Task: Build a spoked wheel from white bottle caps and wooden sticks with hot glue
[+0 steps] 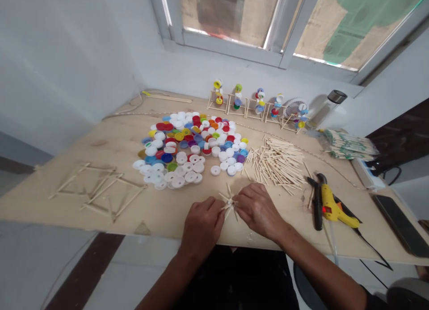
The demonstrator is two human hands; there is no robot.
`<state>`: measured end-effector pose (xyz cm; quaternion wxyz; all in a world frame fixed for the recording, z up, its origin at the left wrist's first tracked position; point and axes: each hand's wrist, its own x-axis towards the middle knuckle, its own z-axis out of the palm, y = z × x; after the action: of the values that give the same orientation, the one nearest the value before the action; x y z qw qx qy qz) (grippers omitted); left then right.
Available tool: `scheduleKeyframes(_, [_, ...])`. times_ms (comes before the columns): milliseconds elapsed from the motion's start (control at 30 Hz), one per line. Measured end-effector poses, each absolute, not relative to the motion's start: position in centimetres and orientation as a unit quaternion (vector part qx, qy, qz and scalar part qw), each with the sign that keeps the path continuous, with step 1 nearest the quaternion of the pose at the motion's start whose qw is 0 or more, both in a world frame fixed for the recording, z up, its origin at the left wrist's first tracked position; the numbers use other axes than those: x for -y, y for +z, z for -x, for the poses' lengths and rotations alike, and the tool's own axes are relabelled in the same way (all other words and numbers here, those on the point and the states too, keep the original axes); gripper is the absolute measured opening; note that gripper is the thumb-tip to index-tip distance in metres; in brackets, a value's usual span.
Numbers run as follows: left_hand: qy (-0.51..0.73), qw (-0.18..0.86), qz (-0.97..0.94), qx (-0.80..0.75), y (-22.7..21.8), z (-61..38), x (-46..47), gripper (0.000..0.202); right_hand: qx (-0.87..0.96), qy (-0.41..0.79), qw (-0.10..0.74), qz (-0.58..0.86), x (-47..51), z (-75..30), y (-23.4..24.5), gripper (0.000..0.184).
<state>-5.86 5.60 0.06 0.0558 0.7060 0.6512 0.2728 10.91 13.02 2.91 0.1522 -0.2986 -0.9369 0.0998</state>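
Note:
Near the table's front edge, my left hand (203, 220) and my right hand (258, 209) meet over a small star of wooden sticks (229, 200). Its short sticks spread out like spokes from a pale centre. The left fingertips pinch it from the left, while the right fingers are closed on its right side and hide part of it. Just beyond the hands lies a heap of plastic bottle caps (187, 144), many white and others coloured. A pile of loose wooden sticks (278, 162) lies behind my right hand.
At right are a yellow glue gun (331, 205), black-handled pliers (317, 207), a phone (400, 223), a power strip (368, 173) and bagged sticks (350, 144). Stick frames (100, 189) lie left. Cap-and-stick models (237, 102), a fan (295, 108) and a bottle (326, 109) stand behind.

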Motion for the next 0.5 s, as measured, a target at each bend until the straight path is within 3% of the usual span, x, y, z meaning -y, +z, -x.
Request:
scheduleKeyframes(200, [0.299,-0.036,-0.717,-0.629,0.3,5.4,-4.6,0.024,0.916,0.085,0.199,0.338,-13.1,-12.8,3.6,0.015])
scheduleKeyframes(367, [0.265,-0.028,-0.738,-0.620,-1.2,4.4,-4.1,0.046,0.910,0.077,0.216,0.345,-12.7,-14.1,3.8,0.017])
scheduleKeyframes(500, [0.250,-0.019,-0.745,-0.618,-2.0,4.2,-4.2,0.052,0.911,0.073,0.207,0.349,-12.4,-14.5,4.1,0.017])
